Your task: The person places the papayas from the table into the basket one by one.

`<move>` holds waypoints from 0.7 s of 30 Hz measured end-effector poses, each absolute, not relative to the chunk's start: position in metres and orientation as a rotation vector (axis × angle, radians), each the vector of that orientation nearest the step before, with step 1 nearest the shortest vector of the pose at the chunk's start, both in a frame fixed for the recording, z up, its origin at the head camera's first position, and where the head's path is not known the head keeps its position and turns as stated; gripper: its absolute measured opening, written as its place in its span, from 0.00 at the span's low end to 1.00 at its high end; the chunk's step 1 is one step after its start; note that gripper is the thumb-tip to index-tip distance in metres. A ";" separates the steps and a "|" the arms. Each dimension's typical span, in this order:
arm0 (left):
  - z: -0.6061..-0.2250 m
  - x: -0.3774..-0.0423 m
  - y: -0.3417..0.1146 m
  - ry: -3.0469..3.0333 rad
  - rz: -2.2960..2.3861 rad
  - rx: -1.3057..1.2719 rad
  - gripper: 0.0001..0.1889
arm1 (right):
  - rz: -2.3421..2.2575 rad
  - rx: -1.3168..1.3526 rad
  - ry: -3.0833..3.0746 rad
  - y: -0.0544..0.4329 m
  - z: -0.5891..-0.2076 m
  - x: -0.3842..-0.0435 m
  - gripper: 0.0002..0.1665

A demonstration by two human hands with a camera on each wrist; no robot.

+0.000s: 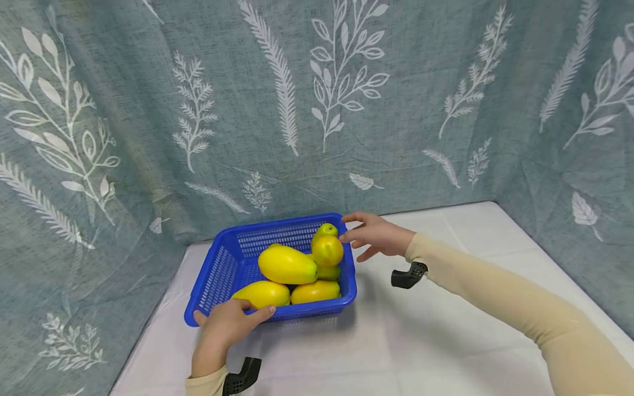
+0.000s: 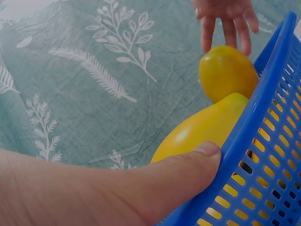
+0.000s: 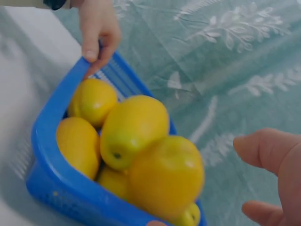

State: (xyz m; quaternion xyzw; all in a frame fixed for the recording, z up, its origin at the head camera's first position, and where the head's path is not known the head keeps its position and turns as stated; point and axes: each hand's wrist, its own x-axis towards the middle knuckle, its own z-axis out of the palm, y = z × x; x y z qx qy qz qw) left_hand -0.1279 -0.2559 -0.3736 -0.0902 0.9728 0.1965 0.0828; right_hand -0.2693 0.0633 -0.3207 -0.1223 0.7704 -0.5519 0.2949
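A blue plastic basket (image 1: 198, 294) with slotted walls holds several yellow, papaya-like fruits. One large fruit (image 1: 286, 265) lies on top of others, and a rounder, deeper yellow fruit (image 1: 327, 251) sits by the right wall. With thumb and fingers over the front rim near its left corner, my left hand (image 1: 225, 325) grips the basket; in the right wrist view the same hand (image 3: 99, 33) pinches the rim. My right hand (image 1: 373, 235) is at the right rim, fingers spread and loosely bent, its fingertips close to the rounder fruit. It holds nothing.
Under the basket is a table with a white cloth (image 1: 421, 352). A grey-green curtain (image 1: 277, 181) with white leaf prints hangs behind the table and along both sides, close to the basket's back edge. Both wrists carry black camera mounts (image 1: 408, 275).
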 end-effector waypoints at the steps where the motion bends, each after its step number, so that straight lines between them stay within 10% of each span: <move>1: -0.374 -0.129 -0.257 2.904 0.589 -0.270 0.41 | -1.484 -0.320 2.040 0.069 -0.320 -0.271 0.44; 21: -0.361 -0.128 -0.296 2.895 0.571 -0.195 0.38 | -1.813 -0.207 1.873 0.206 -0.347 -0.263 0.43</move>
